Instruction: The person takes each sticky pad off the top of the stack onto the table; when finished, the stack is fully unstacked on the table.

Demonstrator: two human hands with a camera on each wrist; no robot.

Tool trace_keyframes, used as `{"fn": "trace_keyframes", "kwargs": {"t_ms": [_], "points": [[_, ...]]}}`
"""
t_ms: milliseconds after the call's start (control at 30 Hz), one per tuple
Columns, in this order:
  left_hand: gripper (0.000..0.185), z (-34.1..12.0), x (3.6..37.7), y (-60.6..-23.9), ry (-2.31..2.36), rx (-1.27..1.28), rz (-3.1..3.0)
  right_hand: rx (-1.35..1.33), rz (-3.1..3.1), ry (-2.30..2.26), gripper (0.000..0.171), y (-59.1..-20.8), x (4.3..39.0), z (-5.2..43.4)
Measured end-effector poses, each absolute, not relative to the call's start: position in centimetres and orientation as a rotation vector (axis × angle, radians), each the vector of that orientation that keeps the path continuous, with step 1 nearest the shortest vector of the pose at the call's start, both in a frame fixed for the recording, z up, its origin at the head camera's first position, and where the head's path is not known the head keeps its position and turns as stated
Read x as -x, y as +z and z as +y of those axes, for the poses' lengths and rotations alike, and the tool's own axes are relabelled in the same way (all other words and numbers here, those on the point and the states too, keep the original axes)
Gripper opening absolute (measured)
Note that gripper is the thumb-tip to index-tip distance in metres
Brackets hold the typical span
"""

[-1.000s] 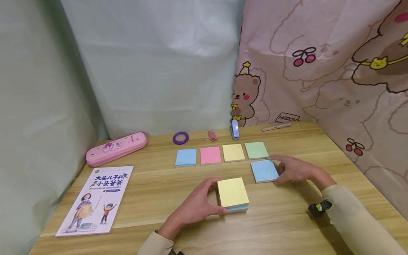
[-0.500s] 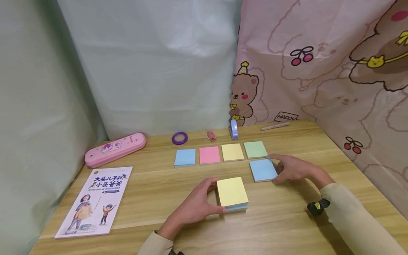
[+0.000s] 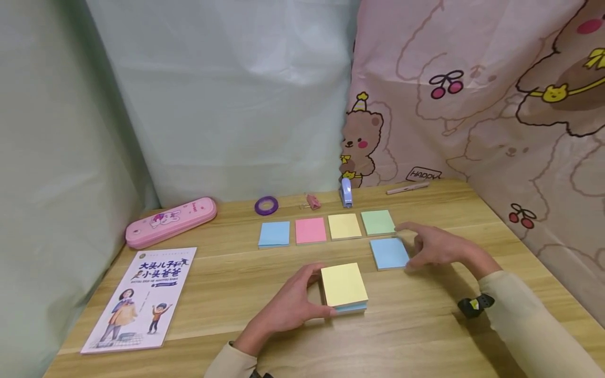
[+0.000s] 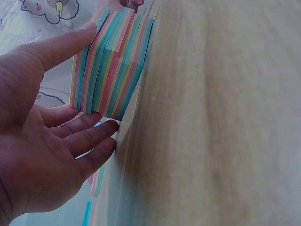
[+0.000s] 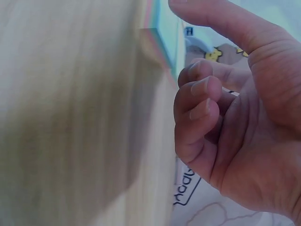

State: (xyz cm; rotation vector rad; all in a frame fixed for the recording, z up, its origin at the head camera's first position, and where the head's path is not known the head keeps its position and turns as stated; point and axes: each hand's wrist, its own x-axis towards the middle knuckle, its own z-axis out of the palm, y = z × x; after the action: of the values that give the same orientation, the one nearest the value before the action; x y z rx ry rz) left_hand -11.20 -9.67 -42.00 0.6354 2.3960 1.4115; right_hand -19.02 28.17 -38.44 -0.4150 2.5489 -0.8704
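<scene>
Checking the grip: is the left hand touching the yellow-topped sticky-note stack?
Touching. Left wrist view shows the left hand with its thumb and fingertips against the stack.

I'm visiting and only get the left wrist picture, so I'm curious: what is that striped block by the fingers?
Observer: It's a thick sticky-note stack. From above its top sheet is plain yellow, and the left hand pinches it from the left side.
Operator: Where is the other hand?
Observer: The right hand sits at the right edge of a separate blue pad, fingers loosely spread. I cannot tell whether it touches the pad.
Operator: Anything else nearby?
Observer: Behind both lies a row of four pads: blue, pink, yellow and green.
</scene>
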Motion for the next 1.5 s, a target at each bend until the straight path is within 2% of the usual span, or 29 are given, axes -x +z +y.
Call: {"fn": "trace_keyframes", "kwargs": {"t_ms": [433, 733, 1233, 1400, 1500], "points": [[0.089, -9.7, 11.2, -42.1, 1.407, -0.644, 2.398, 0.634, 2.582, -0.879, 0.092, -36.5, 18.1, 25.9], [0.091, -9.7, 11.4, -42.2, 1.379, -0.632, 2.423, 0.831, 2.388, -1.012, 0.092, -37.1, 16.8, 22.7], [0.093, -9.6, 11.6, -42.2, 1.368, -0.629, 2.409, 0.682, 2.188, -0.996, 0.115, -39.2, 14.9, 18.8], [0.092, -9.7, 11.5, -42.2, 1.359, -0.628, 2.413, 0.656, 2.205, -0.988, 0.115, -39.4, 14.8, 18.6], [0.093, -9.7, 11.5, -42.2, 1.35, -0.627, 2.425, 0.662, 2.209, -0.989, 0.107, -39.4, 14.7, 18.6]]}}
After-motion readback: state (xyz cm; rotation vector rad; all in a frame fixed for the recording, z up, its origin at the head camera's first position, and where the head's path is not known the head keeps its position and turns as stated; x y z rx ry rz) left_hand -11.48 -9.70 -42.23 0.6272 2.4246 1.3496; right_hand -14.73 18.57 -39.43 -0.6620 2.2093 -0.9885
